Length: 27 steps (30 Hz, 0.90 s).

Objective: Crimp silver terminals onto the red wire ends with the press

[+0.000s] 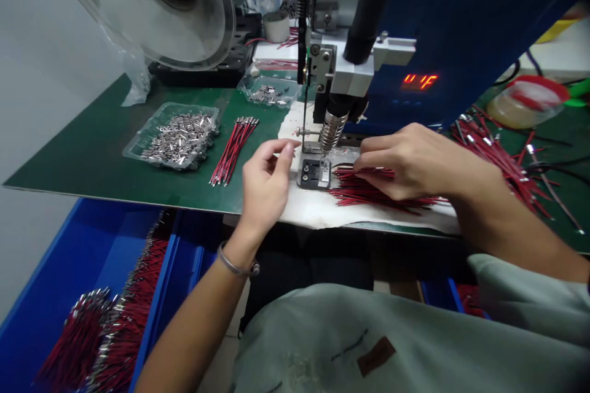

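My left hand (pixel 267 181) is just left of the small black fixture (pixel 314 174) under the machine's spring-loaded head (pixel 332 132). Its thumb and forefinger are pinched together, and whatever lies between them is too small to make out. To the right of the fixture, my right hand (pixel 405 163) reaches over a pile of red wires (pixel 350 193) on white paper (pixel 318 215). The fingers there are closed on a wire at the pile's upper edge; the fingertips partly hide it.
A tray of small metal terminals (pixel 179 135) and a bundle of finished red wires (pixel 235 150) lie to the left. A large clear reel (pixel 207 18) overhangs the back. More wires (pixel 502 166) lie right. A blue bin (pixel 115 227) with wire bundles stands below the table edge.
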Available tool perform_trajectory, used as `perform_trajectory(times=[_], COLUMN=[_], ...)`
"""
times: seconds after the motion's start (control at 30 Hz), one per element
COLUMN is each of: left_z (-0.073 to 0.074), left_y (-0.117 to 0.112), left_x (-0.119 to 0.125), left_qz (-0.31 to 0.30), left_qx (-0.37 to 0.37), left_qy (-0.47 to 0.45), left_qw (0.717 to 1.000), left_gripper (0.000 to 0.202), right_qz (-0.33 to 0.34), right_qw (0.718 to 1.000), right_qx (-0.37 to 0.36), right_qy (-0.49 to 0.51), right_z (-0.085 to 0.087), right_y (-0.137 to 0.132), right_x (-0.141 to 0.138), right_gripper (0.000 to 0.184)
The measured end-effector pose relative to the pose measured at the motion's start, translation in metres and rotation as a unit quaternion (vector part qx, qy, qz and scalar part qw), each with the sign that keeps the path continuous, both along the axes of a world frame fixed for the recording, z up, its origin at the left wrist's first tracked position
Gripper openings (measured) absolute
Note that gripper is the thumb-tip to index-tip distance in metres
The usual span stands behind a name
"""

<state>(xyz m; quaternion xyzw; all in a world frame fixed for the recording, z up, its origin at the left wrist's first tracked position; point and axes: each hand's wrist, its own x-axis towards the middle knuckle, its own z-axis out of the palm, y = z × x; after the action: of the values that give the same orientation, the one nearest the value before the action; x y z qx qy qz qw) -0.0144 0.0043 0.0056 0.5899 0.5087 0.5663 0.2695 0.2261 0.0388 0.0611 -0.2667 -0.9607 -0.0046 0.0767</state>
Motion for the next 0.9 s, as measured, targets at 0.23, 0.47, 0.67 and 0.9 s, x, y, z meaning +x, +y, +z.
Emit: perform_trajectory(times=[0.23,0.47,0.67,0.9], left_z=[-0.015,-0.005,-0.012,-0.012], left_y=[0.005,0.002,0.007,0.006], left_x=[0.021,0.021,0.023,0.022], left_qz=[-0.007,-0.005,0.006,-0.008], left_qx=[-0.021,-0.033,-0.04,-0.053], left_qy=[-0.057,-0.112,-0.13,-0.115], left_qw=[0.998,0.993,0.991,0.992], left_gripper=[0.011,0.011,0.019,0.015], right_qz=[0.006,0.018,-0.036,-0.111], right_qw=[1.0,0.992,0.979,0.956], right_qx=[-0.023,-0.098,-0.151,-0.207], right_qy=[0.011,0.08,0.133,0.176], right_z=[0.0,-0.01,-0.013,-0.013], right_y=[0.003,0.007,0.009,0.008], right_x=[-0.003,-0.01,-0.018,-0.019], right_gripper=[0.014,0.02,0.017,0.018])
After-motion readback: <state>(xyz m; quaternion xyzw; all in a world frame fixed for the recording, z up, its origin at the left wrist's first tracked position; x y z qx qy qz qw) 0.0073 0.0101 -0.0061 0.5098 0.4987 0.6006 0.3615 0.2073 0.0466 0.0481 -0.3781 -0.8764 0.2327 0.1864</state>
